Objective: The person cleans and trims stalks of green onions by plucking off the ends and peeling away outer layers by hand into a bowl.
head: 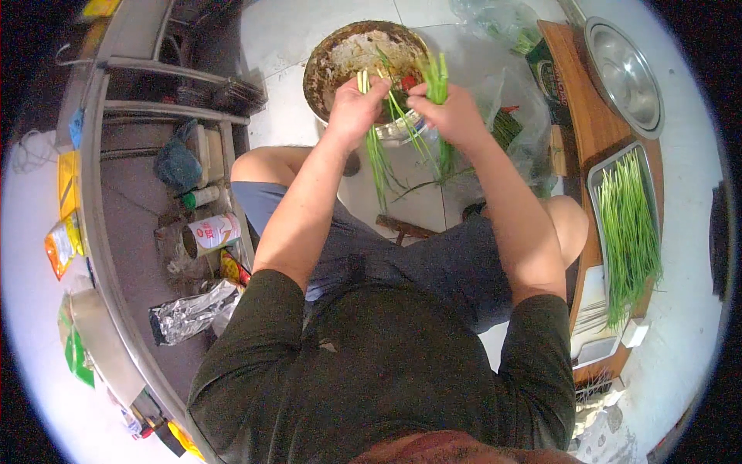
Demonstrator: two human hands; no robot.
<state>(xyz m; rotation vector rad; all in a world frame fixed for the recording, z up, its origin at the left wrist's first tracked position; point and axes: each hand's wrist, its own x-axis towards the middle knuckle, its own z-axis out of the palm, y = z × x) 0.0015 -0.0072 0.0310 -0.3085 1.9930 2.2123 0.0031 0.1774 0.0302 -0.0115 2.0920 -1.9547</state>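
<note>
My left hand [358, 109] pinches several thin green stalks [378, 162], like chives or garlic shoots, with their pale ends up and long leaves hanging down. Close beside it, my right hand [449, 113] grips a thicker bunch of green stalks [435, 78]; part of that bunch hangs below the hand. Between the hands a few loose stalks slant downwards. Both hands are over the near rim of a round, stained metal basin [324, 64], which holds something red and dark scraps that I cannot make out. A metal tray [597, 174] heaped with long green stalks [629, 226] lies at the right.
A steel bowl [629, 75] rests on the wooden board or bench [585, 110] at the right. Clear plastic bags [522, 104] with greens lie on the tiled floor beyond my right arm. A metal rack [93, 174] stands at the left, holding a can [214, 233] and foil [191, 313].
</note>
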